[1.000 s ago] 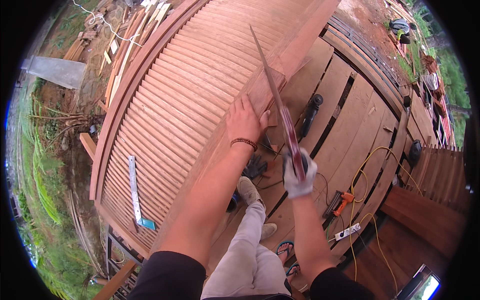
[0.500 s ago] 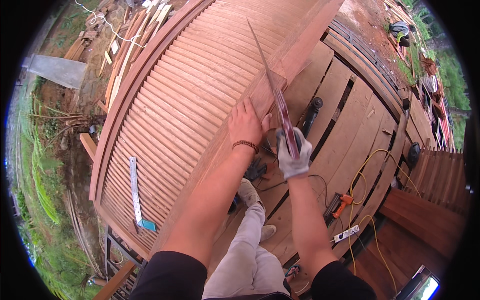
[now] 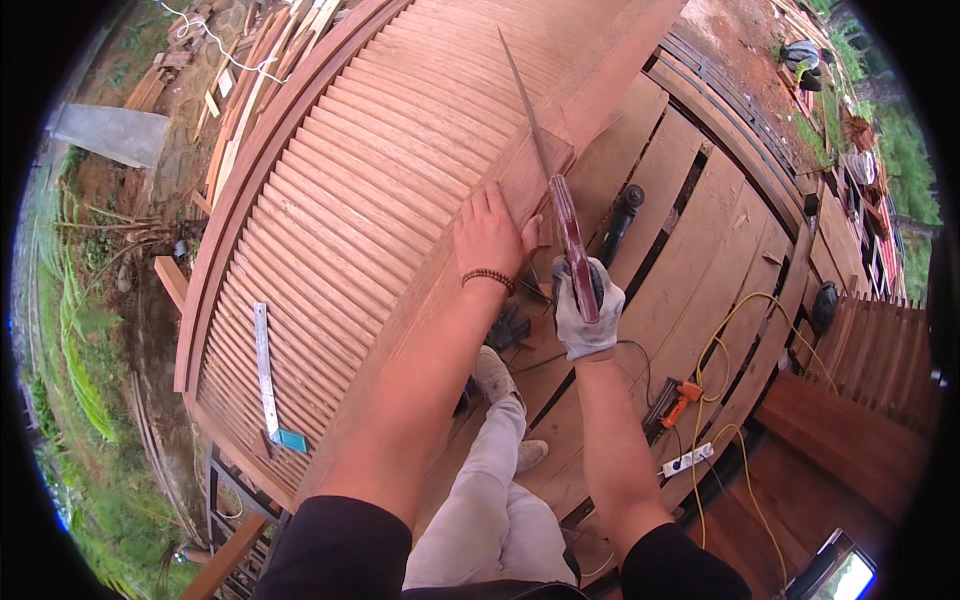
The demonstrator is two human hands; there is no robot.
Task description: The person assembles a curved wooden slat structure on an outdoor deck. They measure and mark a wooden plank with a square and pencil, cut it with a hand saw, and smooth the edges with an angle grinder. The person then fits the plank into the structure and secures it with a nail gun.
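As the right hand [image 3: 590,325] grips it, the saw [image 3: 564,212] points lengthwise forward-left.

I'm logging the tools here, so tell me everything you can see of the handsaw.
The handsaw has a long, thin blade that looks like dull grey-brown metal, narrowing toward its far tip. It appears nearly edge-on, its teeth indistinct. The glossy reddish-brown handle, perhaps wood, is gripped by the gloved right hand. The blade points away and slightly left, over the end of a wooden piece; whether it bites in is unclear.
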